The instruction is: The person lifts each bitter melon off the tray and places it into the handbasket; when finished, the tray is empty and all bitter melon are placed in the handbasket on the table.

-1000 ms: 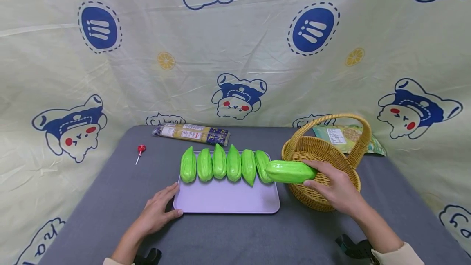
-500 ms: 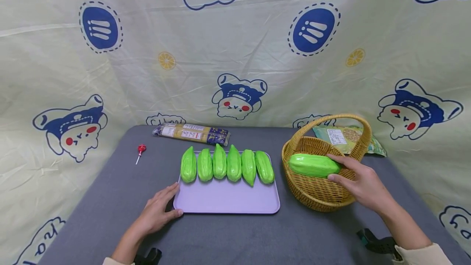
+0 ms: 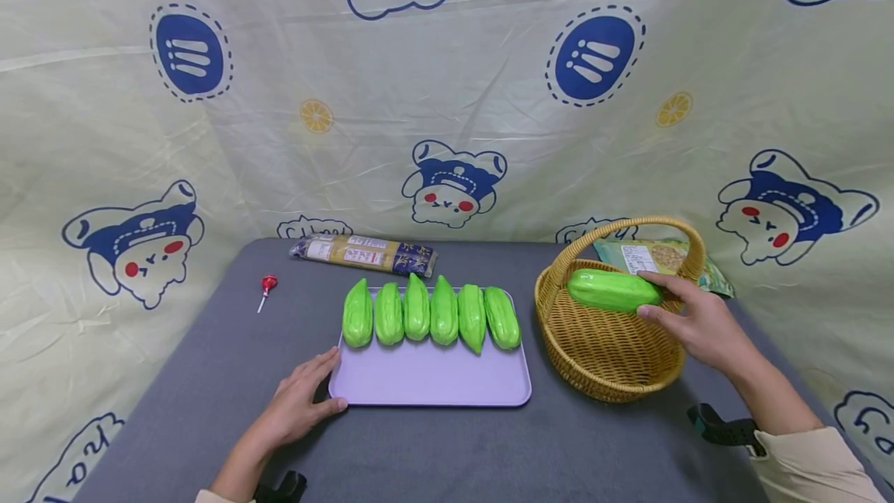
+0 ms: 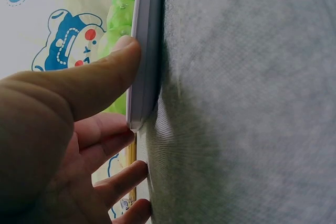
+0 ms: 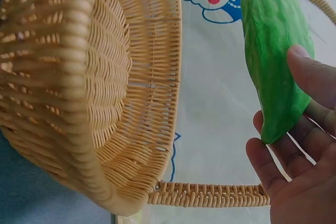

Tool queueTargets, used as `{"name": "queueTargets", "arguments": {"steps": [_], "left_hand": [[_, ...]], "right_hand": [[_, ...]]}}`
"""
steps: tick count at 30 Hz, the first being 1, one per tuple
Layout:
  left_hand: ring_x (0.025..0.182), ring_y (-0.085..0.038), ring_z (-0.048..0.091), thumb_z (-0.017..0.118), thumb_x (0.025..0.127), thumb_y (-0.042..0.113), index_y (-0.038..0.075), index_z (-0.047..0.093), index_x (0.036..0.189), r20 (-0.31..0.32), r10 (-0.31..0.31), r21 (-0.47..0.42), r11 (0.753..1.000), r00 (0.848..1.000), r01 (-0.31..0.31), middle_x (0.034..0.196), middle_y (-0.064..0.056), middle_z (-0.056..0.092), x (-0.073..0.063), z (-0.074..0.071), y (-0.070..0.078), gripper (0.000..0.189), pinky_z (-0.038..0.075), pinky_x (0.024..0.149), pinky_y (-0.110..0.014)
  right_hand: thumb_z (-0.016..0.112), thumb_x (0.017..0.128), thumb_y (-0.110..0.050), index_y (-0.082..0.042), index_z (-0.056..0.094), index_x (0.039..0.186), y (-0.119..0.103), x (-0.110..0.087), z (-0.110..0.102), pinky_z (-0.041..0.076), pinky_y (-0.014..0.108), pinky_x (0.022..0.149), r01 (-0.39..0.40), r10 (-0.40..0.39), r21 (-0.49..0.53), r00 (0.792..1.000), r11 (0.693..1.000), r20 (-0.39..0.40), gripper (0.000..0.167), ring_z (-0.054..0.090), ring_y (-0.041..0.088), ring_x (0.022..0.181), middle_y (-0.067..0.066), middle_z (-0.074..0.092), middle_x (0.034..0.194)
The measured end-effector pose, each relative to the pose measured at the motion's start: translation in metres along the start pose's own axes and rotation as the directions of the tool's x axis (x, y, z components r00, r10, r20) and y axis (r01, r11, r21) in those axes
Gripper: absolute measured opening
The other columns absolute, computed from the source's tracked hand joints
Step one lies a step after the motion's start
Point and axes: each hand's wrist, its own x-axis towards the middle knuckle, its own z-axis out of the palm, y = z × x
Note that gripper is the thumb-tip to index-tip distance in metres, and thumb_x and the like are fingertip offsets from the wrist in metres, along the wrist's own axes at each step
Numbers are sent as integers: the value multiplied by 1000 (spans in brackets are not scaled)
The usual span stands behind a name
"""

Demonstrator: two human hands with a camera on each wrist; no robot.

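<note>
My right hand [image 3: 698,321] grips one end of a glossy green bitter melon [image 3: 611,290], thumb on one side and fingers on the other. The melon lies crosswise above the wicker basket [image 3: 608,359], below its arched handle. In the right wrist view, the ridged bitter melon [image 5: 275,51] tapers toward the fingers, apart from the basket wall [image 5: 152,77]. My left hand [image 3: 296,400] touches the lilac tray [image 3: 433,379] at its left side and front corner. In the left wrist view the thumb [image 4: 105,80] rests against the tray's rim [image 4: 144,51], other fingers spread.
Several bitter melons [image 3: 417,309] lie in a row along the tray's back half. Behind it is a long noodle packet [image 3: 363,252]. A red lollipop [image 3: 268,283] lies at left. A green food bag [image 3: 649,258] lies behind the basket, near the patterned backdrop cloth [image 3: 349,169].
My right hand has carried the bitter melon from beside the tray's right end, rightward and then farther back over the basket. The left hand and tray have stayed still.
</note>
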Motion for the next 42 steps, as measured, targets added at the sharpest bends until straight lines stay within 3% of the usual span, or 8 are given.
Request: {"name": "queueTargets", "arguments": {"steps": [3,6,15,27,42], "left_hand": [[134,-44,35,72,81,29,3,42,141,1,-2,-2,1000,1000,2,148,-16,40,0,0,1,71,27,100,-67],[135,-44,34,71,81,29,4,42,141,5,-9,-3,1000,1000,9,149,-16,39,0,-1,1,71,27,100,-67],[135,-43,34,71,81,30,4,42,141,15,-21,-4,1000,1000,21,149,-15,39,-1,-1,2,71,27,101,-67],[135,-43,34,72,81,31,4,42,141,22,-28,-3,1000,999,28,149,-15,39,-1,0,2,72,27,100,-67],[135,-44,34,71,81,32,4,42,141,22,-22,1,1000,1000,22,149,-15,38,-1,-1,0,72,27,100,-67]], "right_hand": [[66,88,-25,-7,53,132,2,7,-2,38,17,64,-15,15,10,1000,1000,24,49,55,17,91,24,59,120],[64,90,-28,-5,51,134,3,15,-1,41,21,69,-33,33,4,998,999,55,51,55,37,102,26,56,125],[58,92,-37,-7,43,140,4,38,4,46,48,77,-90,89,1,987,996,135,58,52,49,112,28,50,132],[59,93,-30,-1,41,139,7,61,16,42,60,91,-89,77,60,980,994,185,58,47,53,117,30,46,135],[59,93,-25,-5,41,139,24,71,34,43,47,84,-113,103,16,947,993,303,54,52,41,113,26,47,134]]}}
